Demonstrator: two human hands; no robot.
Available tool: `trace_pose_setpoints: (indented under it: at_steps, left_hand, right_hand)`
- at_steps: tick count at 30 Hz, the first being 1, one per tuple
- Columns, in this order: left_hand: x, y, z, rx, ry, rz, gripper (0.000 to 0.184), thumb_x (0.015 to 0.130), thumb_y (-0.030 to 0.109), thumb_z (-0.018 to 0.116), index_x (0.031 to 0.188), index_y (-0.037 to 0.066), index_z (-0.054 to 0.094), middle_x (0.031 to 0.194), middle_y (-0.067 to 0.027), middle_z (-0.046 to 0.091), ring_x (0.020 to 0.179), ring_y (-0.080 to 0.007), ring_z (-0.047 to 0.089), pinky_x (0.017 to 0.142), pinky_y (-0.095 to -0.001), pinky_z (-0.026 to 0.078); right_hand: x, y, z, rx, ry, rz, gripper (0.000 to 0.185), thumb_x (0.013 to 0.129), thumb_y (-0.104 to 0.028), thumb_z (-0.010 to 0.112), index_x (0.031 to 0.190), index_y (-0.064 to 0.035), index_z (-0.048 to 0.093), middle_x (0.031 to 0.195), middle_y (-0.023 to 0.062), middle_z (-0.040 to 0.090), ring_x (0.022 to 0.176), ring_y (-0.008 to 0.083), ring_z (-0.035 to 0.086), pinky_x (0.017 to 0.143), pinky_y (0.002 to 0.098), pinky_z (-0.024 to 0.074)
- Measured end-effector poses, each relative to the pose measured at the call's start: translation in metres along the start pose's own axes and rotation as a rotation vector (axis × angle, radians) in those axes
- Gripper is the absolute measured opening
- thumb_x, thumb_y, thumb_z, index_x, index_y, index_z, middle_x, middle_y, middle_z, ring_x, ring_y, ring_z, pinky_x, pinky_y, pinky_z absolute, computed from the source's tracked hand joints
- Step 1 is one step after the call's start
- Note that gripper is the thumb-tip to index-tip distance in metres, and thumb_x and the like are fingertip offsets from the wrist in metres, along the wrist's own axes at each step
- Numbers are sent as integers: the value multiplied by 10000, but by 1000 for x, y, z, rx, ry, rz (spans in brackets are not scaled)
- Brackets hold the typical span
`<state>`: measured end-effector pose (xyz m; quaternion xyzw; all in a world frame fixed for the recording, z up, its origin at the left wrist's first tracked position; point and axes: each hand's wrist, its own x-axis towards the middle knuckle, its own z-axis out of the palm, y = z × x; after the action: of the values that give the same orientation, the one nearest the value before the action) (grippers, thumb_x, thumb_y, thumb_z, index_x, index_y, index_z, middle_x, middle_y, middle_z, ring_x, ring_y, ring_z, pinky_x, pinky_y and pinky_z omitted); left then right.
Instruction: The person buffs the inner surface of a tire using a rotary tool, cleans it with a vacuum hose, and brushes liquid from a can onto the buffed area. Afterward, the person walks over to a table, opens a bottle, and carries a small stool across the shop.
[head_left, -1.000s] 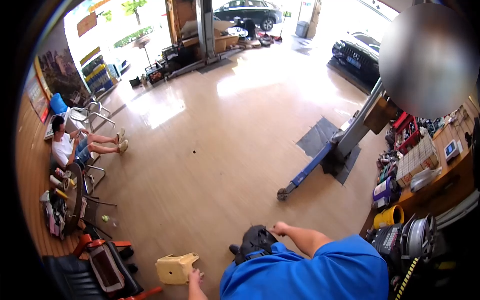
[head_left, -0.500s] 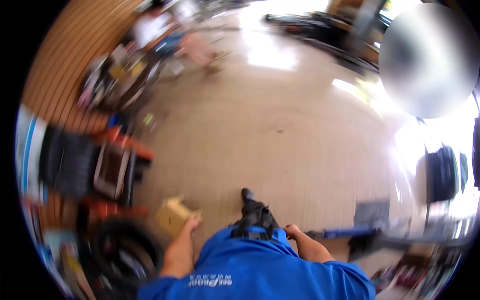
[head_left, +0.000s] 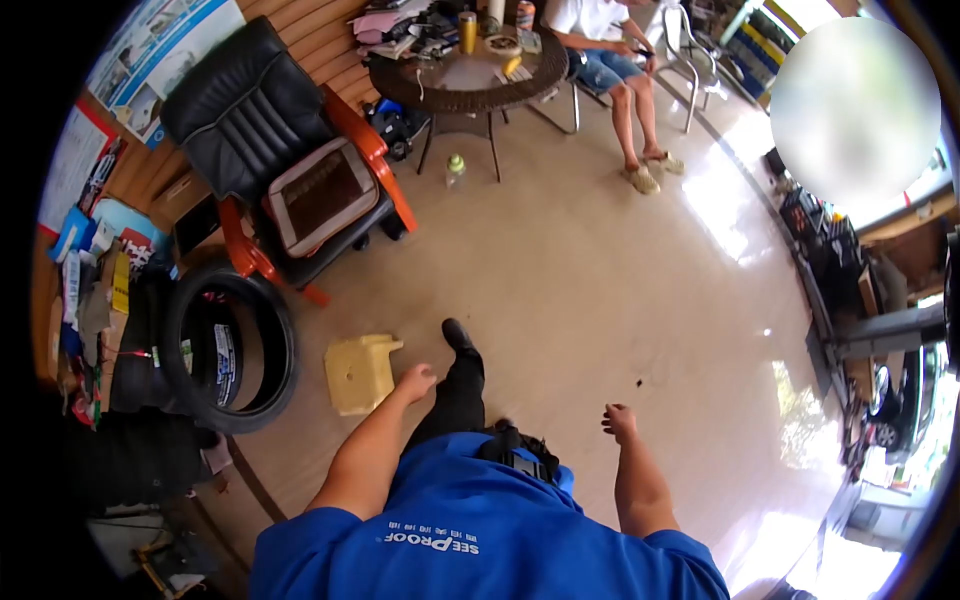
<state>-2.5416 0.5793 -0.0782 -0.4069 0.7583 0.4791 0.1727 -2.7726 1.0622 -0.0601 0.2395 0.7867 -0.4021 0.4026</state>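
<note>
My left hand (head_left: 415, 383) hangs beside my left thigh with its fingers loosely curled together, and nothing shows in it. Just left of it on the floor is a small yellow plastic stool (head_left: 360, 374), apart from the hand. On the other side, my right hand (head_left: 619, 422) hangs over bare floor, its fingers slightly bent and apart, holding nothing visible. One black shoe (head_left: 458, 335) is stretched forward ahead of my body.
A black office chair (head_left: 245, 115) with orange-red armrests stands front left, near upright tires (head_left: 284, 345). Beyond it are a cluttered round wicker table (head_left: 455, 92), a green-capped bottle (head_left: 456, 168) on the floor, and a seated person (head_left: 590, 25). Equipment lines the right.
My view has swung to the left, bringing the chair, table and seated person further right in view. My right hand has moved out from my waist; my left hand is lower-profile beside the thigh.
</note>
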Motion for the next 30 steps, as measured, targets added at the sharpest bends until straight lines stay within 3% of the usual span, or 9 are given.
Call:
trace_pose_setpoints:
  at_steps: [2,5,9,12,18,22,24,27,30]
  left_hand:
    - [16,1,-26,62,28,-81,485,815,315,661,1227,69,587,1141,-213,633,1055,-313,613,887,-384,487]
    - [39,-4,-69,-105,-19,-348,487,811,298,663,1214,35,589,1153,-208,628,1033,-296,625,835,-370,510]
    - [92,-25,-118,-136,56,-426,492,810,281,659,1206,0,584,1167,-209,624,1035,-301,625,854,-369,504]
    - [153,-34,-146,-91,104,-330,498,806,282,661,1207,-3,583,1188,-207,615,1055,-316,616,900,-374,484]
    - [239,59,-212,-65,231,-205,544,816,306,664,1238,-19,552,1229,-220,587,1149,-334,560,980,-379,433]
    - [321,109,-268,-143,270,-248,675,839,316,659,1371,-6,397,1341,-241,486,1224,-362,488,1027,-409,393]
    - [372,129,-302,-150,496,-27,703,839,297,664,1403,16,352,1361,-249,450,1276,-372,420,1062,-411,349]
    - [443,182,-377,64,778,-2,704,838,307,668,1408,36,354,1391,-273,390,1300,-406,370,1069,-435,335]
    - [510,220,-436,270,973,-43,690,846,345,660,1401,54,372,1411,-273,347,1297,-422,358,1063,-462,333]
  right_hand:
    - [9,-49,23,28,-68,-48,275,858,-122,545,1117,-38,588,929,112,640,753,239,644,623,387,544]
    - [13,-102,62,-45,-179,12,243,827,-9,461,1003,-10,629,956,121,648,832,264,663,679,396,559]
    - [34,-157,107,-183,-340,64,198,897,-154,548,1034,-31,621,972,120,656,841,263,660,685,402,556]
    - [56,-191,121,-282,-253,86,412,916,-402,575,1083,-25,593,979,114,654,806,244,649,664,397,543]
    - [135,-302,140,-571,-272,74,420,902,-391,577,1107,-24,596,940,106,650,768,225,637,632,379,524]
    - [245,-364,173,-737,-375,41,379,891,-382,584,985,-16,611,858,99,636,703,225,629,526,374,519]
    - [278,-426,213,-873,-393,-17,382,892,-362,573,967,11,611,834,112,640,684,219,636,523,371,522]
    - [382,-477,278,-942,-498,-132,354,909,-358,573,926,-6,609,741,106,645,582,192,640,485,345,525]
    - [505,-514,357,-1397,-598,-1147,333,916,-382,570,955,-52,600,722,75,656,601,180,641,518,333,519]
